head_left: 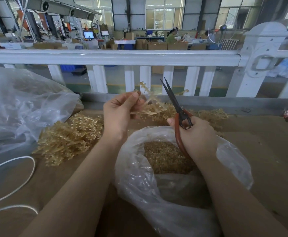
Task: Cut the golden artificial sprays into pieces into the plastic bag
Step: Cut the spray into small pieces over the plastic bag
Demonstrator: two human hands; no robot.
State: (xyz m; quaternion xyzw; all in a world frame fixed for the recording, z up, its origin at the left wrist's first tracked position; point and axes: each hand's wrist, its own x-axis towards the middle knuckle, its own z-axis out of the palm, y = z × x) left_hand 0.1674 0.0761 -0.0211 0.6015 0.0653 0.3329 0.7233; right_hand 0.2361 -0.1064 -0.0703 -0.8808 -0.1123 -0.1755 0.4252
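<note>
Plastic bag (174,194) sat open under your hands, likely to catch pieces | left hand (117,115) pinched a golden spray (148,100) above it | right hand (196,134) gripped scissors (175,105), blades barely parted, beside the spray | uncut pile (67,139) lay left.

Left hand (118,113) pinches a golden spray (148,98); right hand (197,135) holds scissors (177,106) above the plastic bag (139,177).

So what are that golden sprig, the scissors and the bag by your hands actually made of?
The golden spray in the left hand looks like moulded plastic: matte, slightly translucent, stiff little prongs. The scissors in the right hand have dark, dull metal blades and glossy reddish-brown handles, probably coated. The plastic bag is thin, clear, crinkled film.
</note>
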